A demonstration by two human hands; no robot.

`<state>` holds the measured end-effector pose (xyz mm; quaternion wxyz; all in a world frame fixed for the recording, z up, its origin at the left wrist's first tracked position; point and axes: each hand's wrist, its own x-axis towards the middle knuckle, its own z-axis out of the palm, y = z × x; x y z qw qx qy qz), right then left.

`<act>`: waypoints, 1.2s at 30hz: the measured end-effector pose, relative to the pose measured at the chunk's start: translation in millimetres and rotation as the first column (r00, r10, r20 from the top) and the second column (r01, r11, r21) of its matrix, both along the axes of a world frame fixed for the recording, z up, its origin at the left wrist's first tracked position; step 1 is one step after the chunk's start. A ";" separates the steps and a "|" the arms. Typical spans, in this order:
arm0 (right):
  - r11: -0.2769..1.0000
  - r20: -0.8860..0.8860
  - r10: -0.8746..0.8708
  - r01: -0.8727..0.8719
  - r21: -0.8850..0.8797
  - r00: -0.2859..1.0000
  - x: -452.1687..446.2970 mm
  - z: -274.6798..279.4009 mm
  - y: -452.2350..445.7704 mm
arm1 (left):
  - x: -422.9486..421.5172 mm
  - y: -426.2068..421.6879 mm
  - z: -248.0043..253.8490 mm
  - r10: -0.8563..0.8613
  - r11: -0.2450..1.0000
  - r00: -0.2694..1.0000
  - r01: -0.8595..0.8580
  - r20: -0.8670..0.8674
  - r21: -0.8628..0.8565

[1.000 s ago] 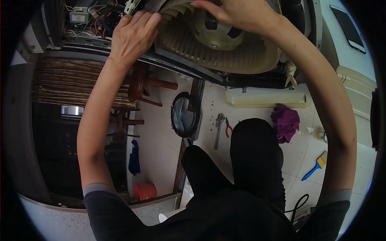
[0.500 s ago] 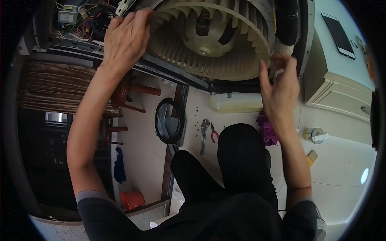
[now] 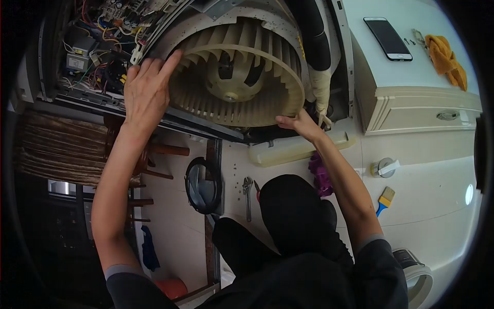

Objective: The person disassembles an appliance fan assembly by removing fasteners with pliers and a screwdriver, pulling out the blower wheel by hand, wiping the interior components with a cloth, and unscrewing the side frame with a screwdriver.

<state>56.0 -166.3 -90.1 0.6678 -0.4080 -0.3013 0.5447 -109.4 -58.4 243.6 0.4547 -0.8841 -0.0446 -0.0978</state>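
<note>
A large dusty blower wheel (image 3: 293, 77), with curved blades around a central hub, sits tilted in the round opening of an opened appliance. At its left rim is my left hand (image 3: 146, 92), back toward me. The index finger reaches onto the blades; the other fingers bend over the edge beside the wiring, tips hidden. My right hand (image 3: 303, 125) grips the lower right rim, its thumb on the near side and its fingers hidden behind. Inside the hub is a motor with a shaft end (image 3: 231, 97). The pale housing rim (image 3: 206, 28) curves above the wheel.
Wiring and a circuit board (image 3: 121, 26) lie open at upper left. A wrapped pipe (image 3: 320, 87) runs on the right. On the floor are an adjustable wrench (image 3: 248, 198), small screws, a black ring (image 3: 189, 185), purple cloth (image 3: 320, 175) and a brush (image 3: 385, 200). A phone (image 3: 388, 38) lies on the cabinet.
My right hand has moved from beside the wheel onto its lower right rim. The view has shifted, showing more of the wiring and housing. My left hand stays at the left rim.
</note>
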 end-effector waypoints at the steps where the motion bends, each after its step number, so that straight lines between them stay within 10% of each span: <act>1: 0.999 0.010 0.004 -0.004 0.040 1.000 -2.2 -5.8 0.8 | 0.8 0.0 0.0 0.002 1.000 1.000 -0.002 0.008 -0.003; 8: 0.963 0.151 -0.146 0.106 0.248 0.978 -17.9 -45.4 14.2 | 1.1 1.3 -1.7 -0.002 1.000 0.999 0.003 0.043 -0.022; 10: 0.997 0.018 0.061 -0.060 -0.054 0.998 -18.5 -21.3 9.5 | -2.1 4.5 -0.5 -0.006 1.000 0.999 0.006 0.034 -0.026; 14: 0.994 -0.362 0.098 -0.077 0.073 0.927 -52.0 -25.9 34.5 | -1.7 5.9 -2.1 -0.014 1.000 0.999 0.015 0.044 -0.024; 27: 0.994 -0.491 -0.110 0.102 -0.044 0.864 -38.9 -26.2 60.0 | 2.6 13.6 -14.1 -0.057 0.998 0.990 0.051 0.130 0.049; 31: 0.924 -0.478 0.120 -0.274 -0.266 0.870 -34.8 31.2 30.7 | 0.4 15.3 -15.2 -0.053 0.998 0.990 0.050 0.132 0.028; 32: 0.950 -0.078 0.121 -0.138 -0.279 0.990 -39.1 78.2 3.6 | 0.7 15.9 -15.8 -0.061 0.998 0.988 0.056 0.140 0.038; 33: 0.972 0.336 0.089 -0.009 -0.234 0.938 -38.7 112.7 -17.8 | 1.6 16.5 -15.9 -0.069 0.997 0.987 0.063 0.148 0.048; 34: 0.923 0.546 -0.377 0.354 0.152 0.748 -35.0 128.6 -29.2 | 2.4 16.4 -15.2 -0.070 0.997 0.985 0.063 0.158 0.048; 36: 0.446 0.492 -0.869 0.521 0.728 0.056 -16.2 156.4 -35.4 | 0.9 9.8 -15.9 0.000 0.999 0.990 -0.006 0.139 0.045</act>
